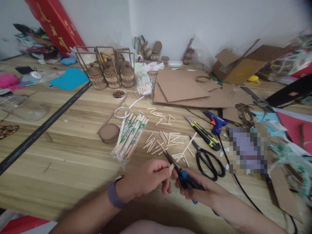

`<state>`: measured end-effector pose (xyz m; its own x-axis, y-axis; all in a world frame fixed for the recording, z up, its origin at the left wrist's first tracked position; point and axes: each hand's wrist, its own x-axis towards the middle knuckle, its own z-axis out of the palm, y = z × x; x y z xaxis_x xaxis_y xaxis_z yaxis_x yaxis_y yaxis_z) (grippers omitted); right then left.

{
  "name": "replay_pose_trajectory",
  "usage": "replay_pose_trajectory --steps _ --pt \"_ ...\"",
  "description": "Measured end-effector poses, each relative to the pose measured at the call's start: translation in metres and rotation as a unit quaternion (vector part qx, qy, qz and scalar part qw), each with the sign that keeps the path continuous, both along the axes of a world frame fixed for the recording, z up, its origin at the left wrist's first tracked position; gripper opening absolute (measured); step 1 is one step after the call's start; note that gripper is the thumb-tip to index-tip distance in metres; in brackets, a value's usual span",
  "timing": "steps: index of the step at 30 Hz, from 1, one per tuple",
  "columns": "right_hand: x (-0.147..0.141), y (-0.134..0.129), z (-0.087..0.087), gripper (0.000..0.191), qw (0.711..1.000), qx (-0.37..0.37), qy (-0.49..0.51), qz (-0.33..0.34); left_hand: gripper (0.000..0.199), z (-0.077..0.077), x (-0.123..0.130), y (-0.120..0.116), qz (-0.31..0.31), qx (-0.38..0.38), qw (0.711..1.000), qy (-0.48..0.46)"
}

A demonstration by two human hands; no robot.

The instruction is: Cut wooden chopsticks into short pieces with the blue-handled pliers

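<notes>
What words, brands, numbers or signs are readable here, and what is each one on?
Nothing is clear enough to quote.
Red box: gold characters, too blurred to read.
Wrapped sticks: green print, too small to read.
Plastic wrapping at the right: green marks, too blurred to tell.

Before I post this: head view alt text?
A person's left hand pinches a thin wooden stick; the right hand holds a blue-handled tool beside it. Short sticks, black scissors and a utility knife lie nearby on the table.
</notes>
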<state>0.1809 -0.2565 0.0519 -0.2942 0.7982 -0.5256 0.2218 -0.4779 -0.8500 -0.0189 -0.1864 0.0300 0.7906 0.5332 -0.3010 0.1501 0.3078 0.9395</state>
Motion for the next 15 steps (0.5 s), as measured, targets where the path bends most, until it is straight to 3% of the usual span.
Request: replay_pose_trajectory --steps 3,6,8,12,14,15 --pt "0.001 -0.003 0.0 0.027 0.999 0.023 -0.008 -0.033 0.022 0.003 -0.003 0.004 0.076 0.018 0.997 0.004" --pt "0.004 -0.005 -0.007 0.02 0.984 0.121 -0.117 -0.056 0.023 0.005 -0.006 0.007 0.116 0.053 0.991 0.05" --pt "0.006 -0.003 -0.012 0.017 0.947 0.232 -0.212 -0.071 0.025 0.006 -0.007 0.007 0.089 0.102 0.985 0.108" --pt "0.005 0.009 -0.017 0.008 0.836 0.445 -0.308 -0.09 0.029 0.009 -0.005 0.001 0.014 0.212 0.962 0.174" --pt "0.001 0.017 -0.018 0.009 0.803 0.498 -0.321 -0.066 0.03 0.01 -0.004 -0.001 0.001 0.244 0.955 0.171" --pt "-0.001 0.02 -0.02 0.009 0.8 0.503 -0.325 -0.046 0.03 0.01 -0.004 -0.002 -0.001 0.256 0.952 0.17"
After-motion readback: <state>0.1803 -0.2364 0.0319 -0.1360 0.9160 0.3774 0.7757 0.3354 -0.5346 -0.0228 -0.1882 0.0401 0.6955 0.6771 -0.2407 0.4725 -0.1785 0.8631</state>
